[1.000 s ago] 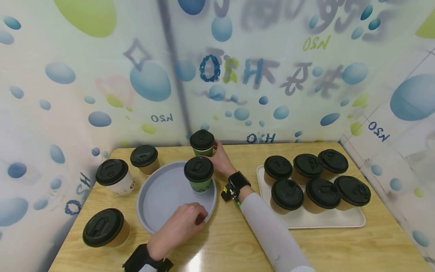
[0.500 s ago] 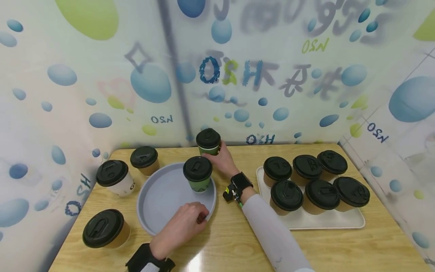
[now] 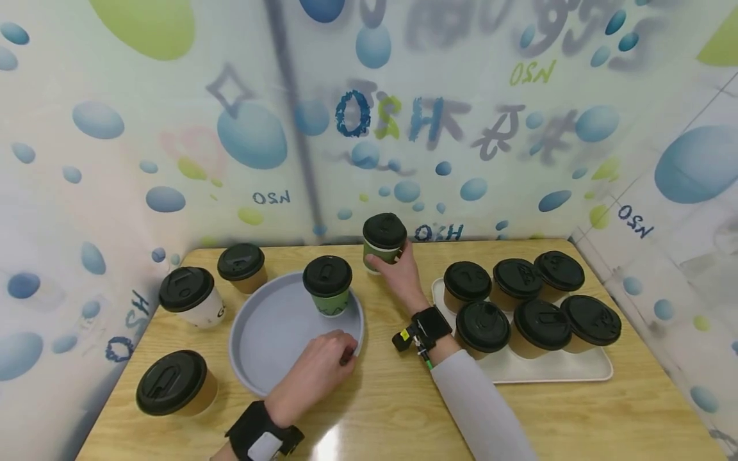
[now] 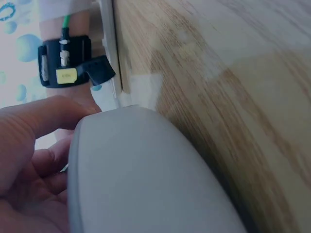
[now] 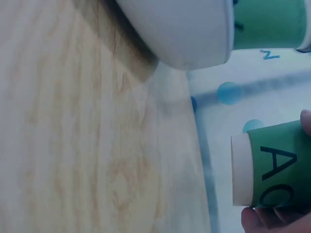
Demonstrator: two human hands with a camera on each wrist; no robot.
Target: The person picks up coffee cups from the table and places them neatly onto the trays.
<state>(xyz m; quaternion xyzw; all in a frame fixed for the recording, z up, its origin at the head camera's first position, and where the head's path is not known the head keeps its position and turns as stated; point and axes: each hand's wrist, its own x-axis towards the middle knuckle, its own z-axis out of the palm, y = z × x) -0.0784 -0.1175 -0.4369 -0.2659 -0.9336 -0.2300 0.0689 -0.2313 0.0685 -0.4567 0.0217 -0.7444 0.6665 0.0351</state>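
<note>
I see the right hand (image 3: 398, 272) stretched far forward, fingers curled, gripping, raised off the surface; white sleeve, black wrist strap. Left hand (image 3: 319, 368) low and near, fingers curled, pinching; black wristband behind it.

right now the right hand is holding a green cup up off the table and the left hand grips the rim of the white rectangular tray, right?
Not quite. The left hand grips the rim of the round grey tray, not the white rectangular tray, as the head view shows. The rest stands: the right hand holds a green cup off the table.
</note>
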